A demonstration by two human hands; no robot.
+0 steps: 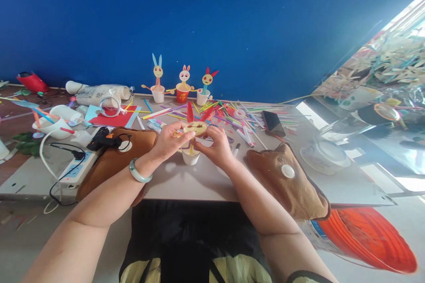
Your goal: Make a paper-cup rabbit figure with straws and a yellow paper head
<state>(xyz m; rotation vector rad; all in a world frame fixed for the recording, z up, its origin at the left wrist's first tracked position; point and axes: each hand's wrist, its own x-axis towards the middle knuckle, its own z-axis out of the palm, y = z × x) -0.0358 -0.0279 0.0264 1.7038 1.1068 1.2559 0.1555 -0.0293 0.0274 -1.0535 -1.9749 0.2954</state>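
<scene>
Between my hands is a paper rabbit head [199, 128], a pale round face with drawn features and two red ears. My left hand [171, 139] grips its left edge with the thumb across the front. My right hand [216, 143] pinches near its right edge and lower side. Just below the head stands a white paper cup [190, 157] on the table, with yellowish strips rising from it toward the head. Whether the strips are joined to the head is hidden by my fingers.
Behind stand three finished-looking rabbit cups, including a red cup [183, 93]. Many colored strips [229, 117] lie scattered. A phone [273, 123] and a brown plush warmer [288, 179] are on the right; a power strip [79, 166] and another brown warmer [109, 163] on the left.
</scene>
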